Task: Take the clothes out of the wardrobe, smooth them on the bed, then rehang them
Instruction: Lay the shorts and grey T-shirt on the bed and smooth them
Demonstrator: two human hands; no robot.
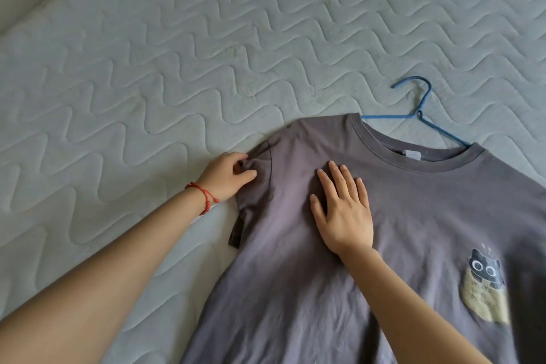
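Grey T-shirt [399,230] flat on bed [147,68], right hand [342,213] fingers spread pressing chest, left hand [226,176] fingers pinching sleeve, blue hanger [419,115] under collar

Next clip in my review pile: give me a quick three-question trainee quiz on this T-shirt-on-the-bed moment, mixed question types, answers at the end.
1. True or false: the blue hanger lies entirely clear of the grey T-shirt.
2. Which hand pinches the sleeve: A) left hand B) right hand?
3. What is printed on the shirt's chest?

Key: 1. False; its lower part runs in under the collar. 2. A; the right hand lies flat, fingers spread, on the chest. 3. A cat graphic with blurred text.
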